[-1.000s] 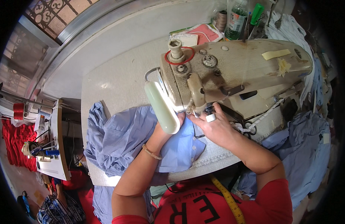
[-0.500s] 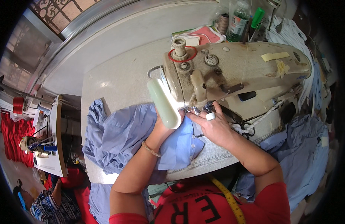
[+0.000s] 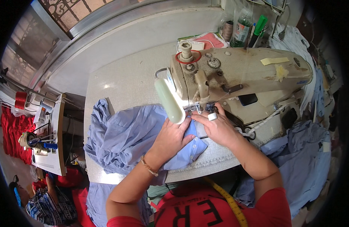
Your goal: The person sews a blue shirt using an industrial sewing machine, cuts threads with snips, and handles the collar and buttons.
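My left hand (image 3: 173,137) lies over a light blue shirt (image 3: 129,125), fingers stretched toward the sewing machine's needle area and thumb apart. Small pale buttons run along the shirt's edge close to that thumb. To the right, my right hand (image 3: 221,128) has its fingers extended by the presser foot (image 3: 199,108), some touching the cloth edge. A small white cylinder (image 3: 212,116) shows against its fingers; whether it is worn or part of the machine is unclear. The beige sewing machine (image 3: 235,70) and its pale green lamp (image 3: 169,101) overhang both hands, hiding some fingertips.
Black-handled scissors (image 3: 251,133) and a dark phone-like object (image 3: 248,99) lie right of my hand. More blue garments (image 3: 303,159) are heaped at the right. A thread cone (image 3: 227,31) and bottle (image 3: 241,32) stand behind. At far left, another person (image 3: 49,204) sits near a second machine (image 3: 29,140).
My left hand has come out from behind the lamp, sliding nearer to me and flattening on the shirt. My right hand stays almost in place. The whole view has shifted slightly.
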Demonstrator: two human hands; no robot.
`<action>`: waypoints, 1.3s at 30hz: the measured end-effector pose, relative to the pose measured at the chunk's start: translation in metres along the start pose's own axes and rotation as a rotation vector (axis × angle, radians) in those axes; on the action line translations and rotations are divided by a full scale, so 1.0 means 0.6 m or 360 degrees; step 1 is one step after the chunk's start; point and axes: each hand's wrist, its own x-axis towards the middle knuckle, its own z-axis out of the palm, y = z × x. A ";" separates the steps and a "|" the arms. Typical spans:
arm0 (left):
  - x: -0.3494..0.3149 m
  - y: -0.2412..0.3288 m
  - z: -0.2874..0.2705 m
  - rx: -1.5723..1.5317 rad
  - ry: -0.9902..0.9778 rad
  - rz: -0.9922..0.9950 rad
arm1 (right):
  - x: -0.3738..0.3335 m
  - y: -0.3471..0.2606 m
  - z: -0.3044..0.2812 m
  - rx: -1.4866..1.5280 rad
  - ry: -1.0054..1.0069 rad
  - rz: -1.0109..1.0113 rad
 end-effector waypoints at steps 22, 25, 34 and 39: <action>0.003 0.000 0.005 -0.0055 0.0020 -0.0008 | -0.227 0.223 -0.136 -0.0689 0.1171 0.0886; 0.003 -0.001 0.005 -0.0041 0.0029 -0.0012 | -0.231 0.224 -0.123 -0.0757 0.1093 0.0947; 0.002 -0.003 0.009 -0.0019 0.0071 0.0001 | -0.224 0.211 -0.119 -0.0624 0.1132 0.0941; 0.002 -0.006 0.010 -0.0020 0.0060 -0.0001 | -0.224 0.207 -0.115 -0.0656 0.1138 0.0992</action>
